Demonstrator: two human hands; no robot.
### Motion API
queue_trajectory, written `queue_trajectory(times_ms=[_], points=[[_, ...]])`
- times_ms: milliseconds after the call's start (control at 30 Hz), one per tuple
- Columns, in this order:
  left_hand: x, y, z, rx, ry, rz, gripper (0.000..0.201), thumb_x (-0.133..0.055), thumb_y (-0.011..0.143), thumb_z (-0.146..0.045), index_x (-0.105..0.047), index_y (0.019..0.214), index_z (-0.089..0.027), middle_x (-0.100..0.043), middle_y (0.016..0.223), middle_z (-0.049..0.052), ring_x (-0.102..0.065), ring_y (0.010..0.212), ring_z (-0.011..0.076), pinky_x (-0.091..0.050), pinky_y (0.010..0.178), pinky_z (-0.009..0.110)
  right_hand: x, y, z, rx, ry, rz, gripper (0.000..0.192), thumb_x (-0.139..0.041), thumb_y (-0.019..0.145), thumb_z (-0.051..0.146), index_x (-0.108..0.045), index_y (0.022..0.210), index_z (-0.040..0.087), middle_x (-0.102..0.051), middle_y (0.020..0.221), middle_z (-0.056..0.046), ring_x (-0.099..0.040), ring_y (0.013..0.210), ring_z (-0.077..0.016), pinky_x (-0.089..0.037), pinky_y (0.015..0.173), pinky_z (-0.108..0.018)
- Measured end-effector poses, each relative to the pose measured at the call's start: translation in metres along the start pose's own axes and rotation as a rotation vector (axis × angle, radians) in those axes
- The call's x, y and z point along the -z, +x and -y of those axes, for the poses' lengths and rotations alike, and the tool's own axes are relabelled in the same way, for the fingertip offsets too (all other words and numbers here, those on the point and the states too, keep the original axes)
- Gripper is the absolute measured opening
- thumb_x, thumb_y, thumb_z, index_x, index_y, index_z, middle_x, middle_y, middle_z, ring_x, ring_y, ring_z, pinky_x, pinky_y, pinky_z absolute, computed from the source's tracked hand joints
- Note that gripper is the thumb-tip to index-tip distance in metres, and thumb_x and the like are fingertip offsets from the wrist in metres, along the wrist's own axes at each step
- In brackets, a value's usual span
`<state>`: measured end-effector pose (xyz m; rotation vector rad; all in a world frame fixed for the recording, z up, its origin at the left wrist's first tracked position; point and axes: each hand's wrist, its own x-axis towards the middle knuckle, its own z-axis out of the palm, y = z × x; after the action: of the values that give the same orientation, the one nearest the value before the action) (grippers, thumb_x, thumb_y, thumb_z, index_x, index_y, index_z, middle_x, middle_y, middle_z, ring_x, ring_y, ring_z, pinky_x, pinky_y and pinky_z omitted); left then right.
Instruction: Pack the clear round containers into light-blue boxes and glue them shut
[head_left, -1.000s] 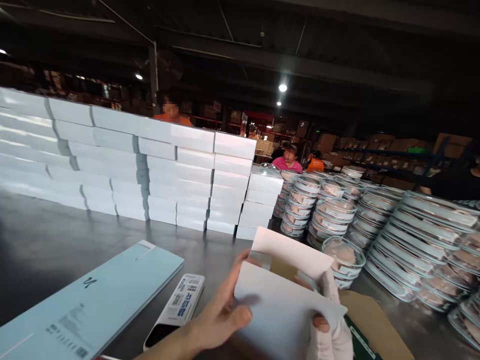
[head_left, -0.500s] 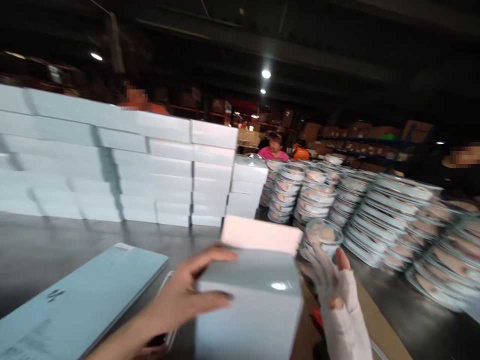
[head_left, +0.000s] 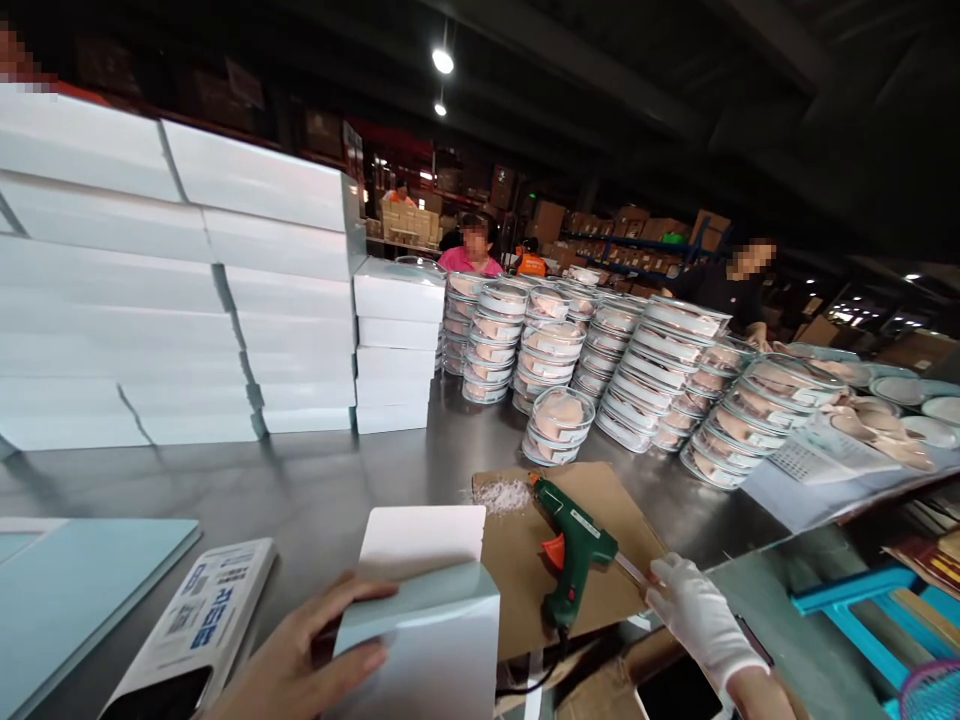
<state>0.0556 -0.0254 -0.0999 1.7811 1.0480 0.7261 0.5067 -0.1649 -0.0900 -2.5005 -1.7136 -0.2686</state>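
Note:
My left hand (head_left: 300,655) grips the side of a pale blue-white carton (head_left: 424,620) standing on the steel table, its top flap raised. My right hand (head_left: 694,615), in a white glove, has left the carton and reaches over the table's near edge, fingertips at a thin strip beside a green glue gun (head_left: 574,550). The glue gun lies on a brown cardboard sheet (head_left: 517,560) with a small heap of white crumbs (head_left: 504,495). Whether the gloved fingers pinch the strip is unclear.
Stacks of white boxes (head_left: 225,290) form a wall at the left. Stacks of round clear-lidded containers (head_left: 637,370) fill the back right. A phone (head_left: 187,630) and a flat light-blue box (head_left: 67,590) lie at my left. Other people work behind the stacks.
The view swung right and down. My right hand let go of the carton and moved right toward the glue gun. My left hand keeps its hold on the carton, now resting on the table.

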Motion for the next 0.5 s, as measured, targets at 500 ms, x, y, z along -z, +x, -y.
queue_trajectory(times_ms=[500], points=[[0.004, -0.027, 0.002, 0.022, -0.203, 0.057, 0.05, -0.086, 0.062, -0.042, -0.078, 0.112, -0.036, -0.073, 0.131, 0.0, -0.066, 0.12, 0.0355, -0.06, 0.093, 0.035, -0.006, 0.028, 0.119, -0.424, 0.456, 0.287, 0.028, -0.068, 0.094, 0.044, -0.067, 0.084, 0.018, -0.071, 0.084, -0.003, -0.069, 0.081, -0.0201, -0.054, 0.081, -0.039]])
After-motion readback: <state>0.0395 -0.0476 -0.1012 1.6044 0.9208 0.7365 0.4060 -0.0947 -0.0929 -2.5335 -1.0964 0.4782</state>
